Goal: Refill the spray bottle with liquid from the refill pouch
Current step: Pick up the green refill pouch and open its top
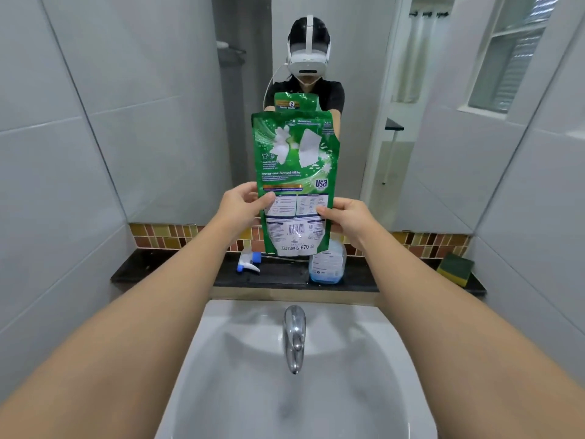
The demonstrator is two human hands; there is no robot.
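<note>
A green refill pouch (296, 182) with white flowers and a barcode hangs upright in front of the mirror, held by both hands. My left hand (242, 202) pinches its left edge and my right hand (343, 218) grips its right edge, lower down. Its top right corner looks torn or cut. Behind and below the pouch, the clear spray bottle (326, 267) with a little blue liquid stands on the dark ledge (158, 269), its neck hidden by the pouch. The white and blue spray head (250, 263) lies on the ledge to the left, detached from the bottle.
A white sink (294, 391) with a chrome tap (294, 337) sits below the ledge. A green and yellow sponge (456, 269) rests at the ledge's right end. The mirror (190, 106) reflects a person wearing a headset. Tiled walls close in on both sides.
</note>
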